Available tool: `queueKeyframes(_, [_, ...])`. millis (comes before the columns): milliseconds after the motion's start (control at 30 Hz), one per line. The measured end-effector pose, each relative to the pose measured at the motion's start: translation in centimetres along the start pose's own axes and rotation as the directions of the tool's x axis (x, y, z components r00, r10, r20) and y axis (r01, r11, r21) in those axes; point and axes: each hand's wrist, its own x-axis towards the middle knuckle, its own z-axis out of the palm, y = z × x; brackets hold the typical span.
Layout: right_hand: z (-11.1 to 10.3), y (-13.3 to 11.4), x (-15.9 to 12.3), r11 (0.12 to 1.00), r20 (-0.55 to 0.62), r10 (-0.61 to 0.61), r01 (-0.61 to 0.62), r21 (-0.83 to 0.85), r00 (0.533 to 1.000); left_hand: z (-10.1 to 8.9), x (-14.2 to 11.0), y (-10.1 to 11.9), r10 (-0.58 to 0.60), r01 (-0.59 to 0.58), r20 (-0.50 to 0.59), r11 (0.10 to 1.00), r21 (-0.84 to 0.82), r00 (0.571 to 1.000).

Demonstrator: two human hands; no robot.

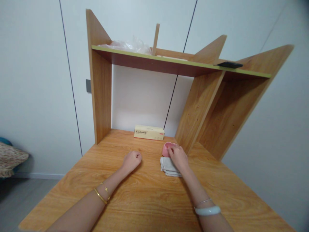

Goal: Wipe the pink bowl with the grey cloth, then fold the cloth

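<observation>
My left hand (132, 160) rests on the wooden desk as a loosely curled fist, with nothing seen in it. Farther right, my right hand (179, 158) has its fingers bent and pinched at the rim of a small pink ashtray (165, 150) with a notched edge. Part of that ashtray is hidden behind the fingers. Just in front of it lies a folded grey cloth (167, 165), partly covered by my right hand and wrist.
A long cream-coloured box (149, 132) stands at the back of the desk (145, 199). A wooden shelf unit (102, 96) rises behind, with a clear plastic bag (131, 46) and a flat black object (229, 64) on top. Patterned fabric (12, 159) shows at far left.
</observation>
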Motion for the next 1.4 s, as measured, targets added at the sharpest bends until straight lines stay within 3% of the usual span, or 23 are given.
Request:
queueKeyframes(233, [0.8,0.4,0.1,0.987,-0.024,0.007,-0.003,0.161,1.000,0.2,0.2,-0.2,0.006,-0.006,0.004,1.000,-0.001,1.000])
queueKeyframes(433, [0.7,0.2,0.0,0.980,-0.029,0.006,0.000,0.198,1.000,0.3,0.1,-0.2,0.005,-0.005,-0.005,1.000,0.004,1.000])
queueKeyframes(567, [0.3,-2.2,-0.3,0.973,-0.066,-0.037,0.051,0.225,0.997,0.3,0.2,-0.1,0.009,-0.009,-0.015,1.000,0.007,1.000])
queueKeyframes(700, [1.4,-6.2,-1.2,0.910,0.010,-0.264,0.246,0.335,0.964,0.2,0.2,-0.3,0.013,-0.013,-0.027,1.000,0.013,1.000])
queueKeyframes(767, [2.5,-7.8,-1.8,0.875,0.067,-0.337,0.286,0.390,0.939,0.1,0.1,-0.4,0.012,-0.012,-0.031,1.000,0.017,0.999])
queueKeyframes(933, [4.9,-8.9,-3.3,0.830,0.184,-0.386,0.253,0.498,0.904,0.2,0.1,-0.7,0.022,-0.021,-0.013,0.999,0.039,1.000])
queueKeyframes(1133, [5.7,-8.2,-4.7,0.838,0.304,-0.289,0.086,0.538,0.908,0.8,0.0,-0.8,0.093,-0.098,0.085,0.994,0.056,0.992])
queueKeyframes(1400, [5.8,-8.0,-5.3,0.830,0.298,-0.343,0.139,0.540,0.891,0.6,-0.5,-0.7,0.141,-0.160,0.165,0.981,0.111,0.976])
